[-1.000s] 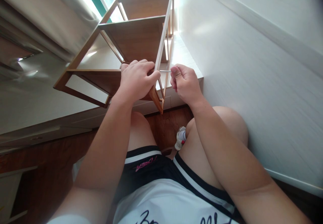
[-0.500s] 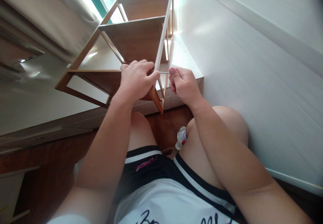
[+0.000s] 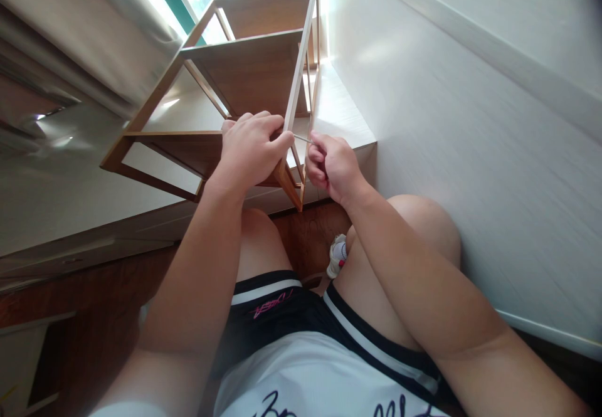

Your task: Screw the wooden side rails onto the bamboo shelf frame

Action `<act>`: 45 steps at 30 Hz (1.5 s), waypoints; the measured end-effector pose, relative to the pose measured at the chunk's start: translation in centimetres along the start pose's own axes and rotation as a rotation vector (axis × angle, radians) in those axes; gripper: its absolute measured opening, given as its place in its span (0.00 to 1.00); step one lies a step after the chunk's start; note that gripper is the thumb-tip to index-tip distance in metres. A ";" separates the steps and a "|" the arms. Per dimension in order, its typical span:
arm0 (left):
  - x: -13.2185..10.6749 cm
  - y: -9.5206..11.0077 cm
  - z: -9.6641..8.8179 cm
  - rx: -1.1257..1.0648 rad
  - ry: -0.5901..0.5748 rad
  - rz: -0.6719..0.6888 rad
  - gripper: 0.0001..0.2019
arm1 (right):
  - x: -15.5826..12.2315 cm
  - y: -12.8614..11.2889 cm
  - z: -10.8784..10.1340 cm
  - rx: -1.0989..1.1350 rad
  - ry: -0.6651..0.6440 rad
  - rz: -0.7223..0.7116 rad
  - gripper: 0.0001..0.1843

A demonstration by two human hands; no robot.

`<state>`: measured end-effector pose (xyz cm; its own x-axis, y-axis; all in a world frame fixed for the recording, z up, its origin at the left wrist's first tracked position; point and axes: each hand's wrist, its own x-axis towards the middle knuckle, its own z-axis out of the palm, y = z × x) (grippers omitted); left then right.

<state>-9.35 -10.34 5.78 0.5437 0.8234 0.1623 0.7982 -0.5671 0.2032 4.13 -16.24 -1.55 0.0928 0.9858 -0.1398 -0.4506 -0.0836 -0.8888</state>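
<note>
A brown wooden shelf rack (image 3: 244,69) with several tiers lies tilted in front of me. My left hand (image 3: 254,147) is closed around the corner where a shelf board meets the right-hand upright, its thumb near the outer face. Just right of that upright, my right hand (image 3: 333,163) is pinched on a thin metal rod (image 3: 303,138), which looks like a hex key. The rod's far end reaches the upright beside my left thumb; the tip's contact is too small to make out. My right fingers hide the rest of the rod.
The rack rests on a pale ledge (image 3: 343,110) with drawer fronts below. A pale wall panel (image 3: 446,122) stands close on the right. Grey curtains (image 3: 94,34) and a bright window are behind. My knees are under the rack's near end, above a dark wooden floor (image 3: 320,229).
My right hand has turned and dropped slightly, and the rod now slants down toward it. My left hand keeps its hold on the rack. The whole view has shifted a little.
</note>
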 end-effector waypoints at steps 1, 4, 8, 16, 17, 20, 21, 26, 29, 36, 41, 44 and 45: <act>0.0 0.0 0.0 0.001 0.001 -0.002 0.12 | 0.0 -0.1 -0.1 0.010 -0.026 0.031 0.27; 0.0 0.0 0.0 0.007 0.004 -0.008 0.11 | 0.1 -0.2 -0.4 -0.027 -0.058 0.032 0.27; -0.1 0.1 -0.1 0.004 -0.014 -0.013 0.12 | 0.3 -0.4 -0.8 -0.187 -0.013 -0.172 0.30; -0.1 0.0 -0.1 0.026 -0.015 -0.020 0.12 | -0.2 -1.2 -2.0 -0.528 0.007 -0.415 0.29; -0.1 0.1 -0.1 0.032 -0.017 -0.021 0.12 | -0.2 -1.2 -2.1 -0.548 0.010 -0.434 0.29; -0.1 0.1 -0.1 0.027 -0.020 -0.021 0.12 | -0.2 -1.3 -2.2 -0.590 0.015 -0.477 0.28; -0.1 0.1 -0.1 0.022 -0.021 -0.021 0.12 | -0.2 -1.3 -2.2 -0.599 0.014 -0.488 0.27; -0.2 0.1 -0.1 0.009 -0.017 -0.015 0.12 | 0.1 -0.8 -2.1 -0.576 0.030 -0.508 0.26; -0.2 0.1 -0.2 0.002 -0.022 -0.025 0.12 | 0.3 -0.5 -2.0 -0.567 0.072 -0.506 0.26; -0.2 0.0 -0.1 -0.002 -0.027 -0.026 0.12 | 0.2 0.0 -1.3 -0.465 0.076 -0.434 0.30; -0.1 -0.2 0.0 0.019 -0.018 -0.022 0.12 | 0.0 0.1 -0.4 -0.289 0.052 -0.283 0.32; -0.1 -0.1 0.0 0.020 -0.015 -0.015 0.12 | 0.2 0.1 -0.4 -0.190 -0.011 -0.161 0.30; -0.1 -0.1 0.0 0.019 -0.015 -0.012 0.12 | 0.2 0.0 -0.5 -0.164 -0.040 -0.117 0.30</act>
<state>-9.47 -10.39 5.74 0.5376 0.8305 0.1456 0.8094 -0.5567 0.1870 4.58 -16.09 -1.82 0.0994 0.9949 -0.0172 -0.2881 0.0122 -0.9575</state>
